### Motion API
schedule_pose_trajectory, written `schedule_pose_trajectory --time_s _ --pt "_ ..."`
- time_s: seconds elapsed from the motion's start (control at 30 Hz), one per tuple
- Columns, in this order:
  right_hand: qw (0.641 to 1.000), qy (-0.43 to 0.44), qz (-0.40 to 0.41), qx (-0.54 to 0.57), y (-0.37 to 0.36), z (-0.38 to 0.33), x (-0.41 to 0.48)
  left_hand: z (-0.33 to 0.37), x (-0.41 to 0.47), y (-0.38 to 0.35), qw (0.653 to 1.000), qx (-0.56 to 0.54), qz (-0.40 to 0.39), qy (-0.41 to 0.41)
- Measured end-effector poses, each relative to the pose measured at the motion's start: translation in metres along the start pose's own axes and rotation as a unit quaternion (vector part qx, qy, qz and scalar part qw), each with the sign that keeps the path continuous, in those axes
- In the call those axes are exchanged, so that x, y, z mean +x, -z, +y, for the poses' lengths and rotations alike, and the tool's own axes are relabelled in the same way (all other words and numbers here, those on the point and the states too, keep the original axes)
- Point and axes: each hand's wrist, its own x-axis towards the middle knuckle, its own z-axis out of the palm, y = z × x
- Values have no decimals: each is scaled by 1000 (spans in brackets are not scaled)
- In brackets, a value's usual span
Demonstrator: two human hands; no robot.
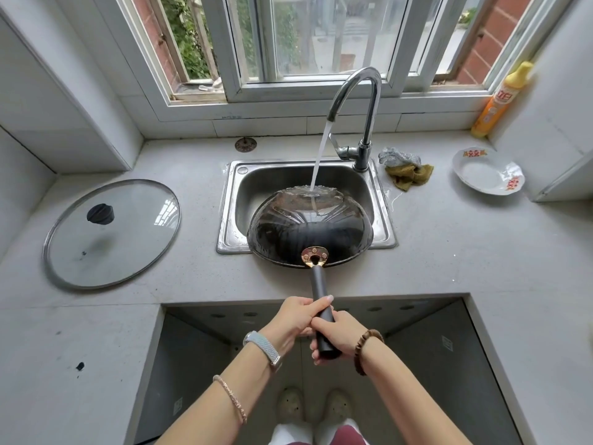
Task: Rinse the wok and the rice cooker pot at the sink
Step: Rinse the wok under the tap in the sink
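The black wok (308,229) is turned bottom-up and tilted over the steel sink (234,200), its near rim over the sink's front edge. Water runs from the chrome faucet (359,101) onto the wok's far side. The wok's dark handle (321,293) points toward me. My left hand (296,319) grips the handle from the left, thumb along its top. Just behind it, my right hand (337,335) grips the handle's end. No rice cooker pot is in view.
A glass lid (112,232) lies on the counter at left. Right of the sink are a scrubber and cloth (406,168), a white bowl (487,171) and a yellow detergent bottle (500,101). A strainer plug (245,144) sits behind the sink.
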Motion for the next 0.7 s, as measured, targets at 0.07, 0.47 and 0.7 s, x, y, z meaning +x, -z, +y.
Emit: schedule_pose_trajectory --time_s 0.07,0.47,0.7 --pt "1000 -6 3 2 -1 -2 -1 1 0 -1 1000 2 2 0" --pt "994 -36 94 -44 -17 -20 26 11 4 10 999 22 -25 42" --pt "988 4 154 -17 -20 -12 24 22 5 11 996 -74 -27 51"
